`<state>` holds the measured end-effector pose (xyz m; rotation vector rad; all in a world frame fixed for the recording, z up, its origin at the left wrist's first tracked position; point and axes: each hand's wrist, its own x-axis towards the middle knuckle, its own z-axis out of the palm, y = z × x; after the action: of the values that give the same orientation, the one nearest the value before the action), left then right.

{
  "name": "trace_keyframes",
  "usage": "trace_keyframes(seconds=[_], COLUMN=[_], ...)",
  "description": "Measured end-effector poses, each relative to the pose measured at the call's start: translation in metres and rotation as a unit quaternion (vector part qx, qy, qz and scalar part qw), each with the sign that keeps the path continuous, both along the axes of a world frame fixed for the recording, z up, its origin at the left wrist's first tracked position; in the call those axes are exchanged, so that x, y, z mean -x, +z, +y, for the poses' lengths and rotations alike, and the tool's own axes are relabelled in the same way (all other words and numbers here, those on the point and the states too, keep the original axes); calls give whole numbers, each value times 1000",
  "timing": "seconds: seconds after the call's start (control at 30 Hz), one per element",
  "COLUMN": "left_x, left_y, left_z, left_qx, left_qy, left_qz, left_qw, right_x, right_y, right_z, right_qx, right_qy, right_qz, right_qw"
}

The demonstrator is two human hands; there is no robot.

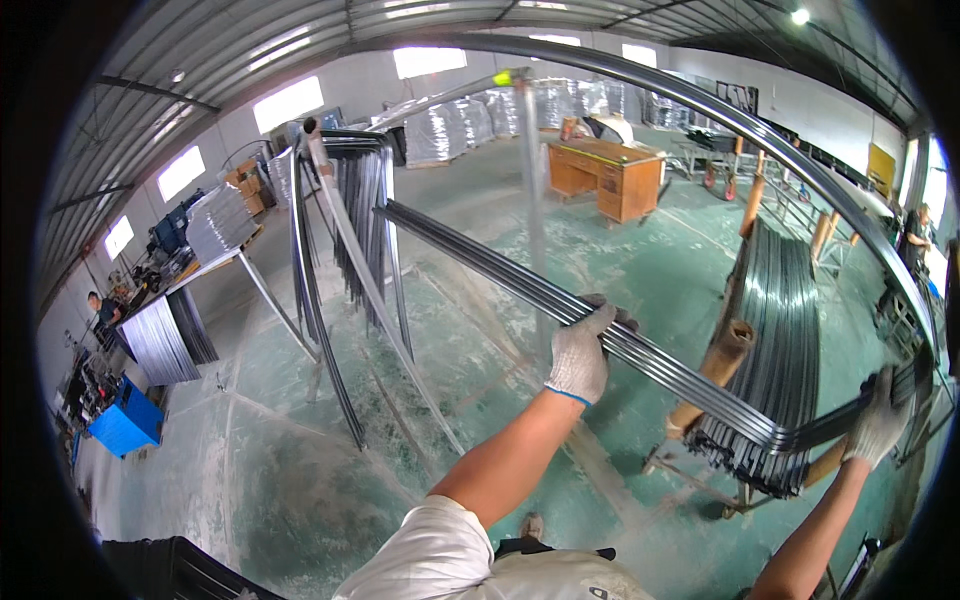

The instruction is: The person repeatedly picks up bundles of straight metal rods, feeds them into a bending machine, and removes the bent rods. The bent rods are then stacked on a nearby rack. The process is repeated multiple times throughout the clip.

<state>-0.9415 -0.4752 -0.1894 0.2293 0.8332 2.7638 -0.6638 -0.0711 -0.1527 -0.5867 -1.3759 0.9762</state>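
Observation:
A bundle of several dark, shiny bent metal tubes point(690, 378) is in both my hands. One straight stretch slants from the upper left to a bend at the lower right; a long arc passes overhead. My left hand point(582, 352), in a pale knit glove with a blue cuff edge, is closed around the middle of the straight stretch. Just past the bend, my right hand point(878, 428), also gloved, grips the bundle; its fingers are partly hidden. Similar bent tubes point(365, 230) hang on a metal rack point(362, 275) at the left, near the bundle's far end.
On the right, a cart with cardboard-tube-covered posts point(722, 372) bears a stack of dark tubes point(775, 310). A wooden desk point(628, 185) stands farther back. Wrapped pallets point(430, 135) line the far wall. Leftward are another tube rack point(165, 335), a blue box point(127, 415) and a person point(103, 310).

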Motion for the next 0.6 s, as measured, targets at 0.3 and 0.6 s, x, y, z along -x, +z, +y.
trace_keyframes(seconds=[0.3,0.6], left_x=[171,143], left_y=[14,-18], left_z=[-147,-203], left_qx=[-87,45], left_qy=[35,-13], left_qz=[24,80], left_qw=[995,996], right_x=[311,544], right_y=[175,301], right_z=[-108,-370], right_qx=[-295,-420], right_qy=[-84,77], right_qz=[-128,-150], right_qw=[943,892])
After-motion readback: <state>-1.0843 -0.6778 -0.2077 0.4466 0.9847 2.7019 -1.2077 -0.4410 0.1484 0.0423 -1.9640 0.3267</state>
